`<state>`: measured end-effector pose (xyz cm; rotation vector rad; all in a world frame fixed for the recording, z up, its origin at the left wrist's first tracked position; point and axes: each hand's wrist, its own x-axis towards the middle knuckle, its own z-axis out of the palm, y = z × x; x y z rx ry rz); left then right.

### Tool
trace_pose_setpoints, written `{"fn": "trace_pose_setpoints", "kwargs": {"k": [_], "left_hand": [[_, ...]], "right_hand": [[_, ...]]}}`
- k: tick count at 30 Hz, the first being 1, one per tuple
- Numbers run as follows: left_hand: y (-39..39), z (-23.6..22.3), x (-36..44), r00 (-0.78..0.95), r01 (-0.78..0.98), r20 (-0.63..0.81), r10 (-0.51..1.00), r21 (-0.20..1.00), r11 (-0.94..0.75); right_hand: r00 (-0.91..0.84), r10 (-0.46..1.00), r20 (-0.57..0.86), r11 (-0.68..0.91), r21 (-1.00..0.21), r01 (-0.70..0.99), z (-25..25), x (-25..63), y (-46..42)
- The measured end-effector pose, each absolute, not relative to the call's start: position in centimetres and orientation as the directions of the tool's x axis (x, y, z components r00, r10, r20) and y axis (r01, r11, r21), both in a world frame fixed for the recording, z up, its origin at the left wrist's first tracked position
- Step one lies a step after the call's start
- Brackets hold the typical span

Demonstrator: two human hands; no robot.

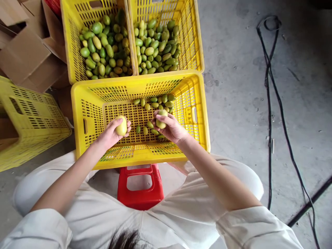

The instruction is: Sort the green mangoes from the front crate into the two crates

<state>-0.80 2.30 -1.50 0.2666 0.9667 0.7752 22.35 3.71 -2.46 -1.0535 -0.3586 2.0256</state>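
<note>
My left hand [113, 130] is closed around a pale yellow oval fruit [121, 126] over the left part of the near yellow crate [140, 79]. On the right, my right hand [171, 127] grips a yellow-green fruit [162, 119], partly covered by the fingers. Below the hands, small green and yellow-green oval fruits [145, 130] lie loose on the slotted crate floor. More of them [155, 104] are gathered toward its far right corner, some hidden behind my right hand.
Two yellow crates [131, 41] with many green fruits stand beyond the near one. Cardboard boxes [26, 52] and another yellow crate [33, 117] are at the left. A red stool [141, 197] sits below the near crate. A black cable [269, 103] runs over the concrete floor.
</note>
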Motion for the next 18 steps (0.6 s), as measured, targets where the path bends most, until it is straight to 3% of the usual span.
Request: {"fn": "trace_pose_setpoints", "kwargs": {"k": [4, 10, 15, 18], "left_hand": [[2.1, -2.0, -0.8, 0.323, -0.440, -0.678, 0.660, 0.511, 0.739], [1.7, -3.1, -0.1, 0.259, -0.289, -0.861, 0.439, 0.364, 0.885], [1.6, -4.2, -0.3, 0.202, -0.341, -0.902, 0.381, 0.300, 0.891], [1.1, -5.1, -0.5, 0.105, -0.353, -0.947, 0.305, 0.251, 0.901]], "right_hand": [[-0.350, 0.725, -0.593, -0.686, -0.574, -0.448, -3.3, 22.1, 3.2], [-0.372, 0.616, -0.694, -0.787, -0.535, -0.306, -4.9, 21.4, 2.3], [-0.414, 0.474, -0.777, -0.879, -0.388, -0.278, -6.8, 21.3, 1.6], [-0.278, 0.386, -0.880, -0.899, -0.292, -0.326, -8.0, 21.0, 0.5]]}}
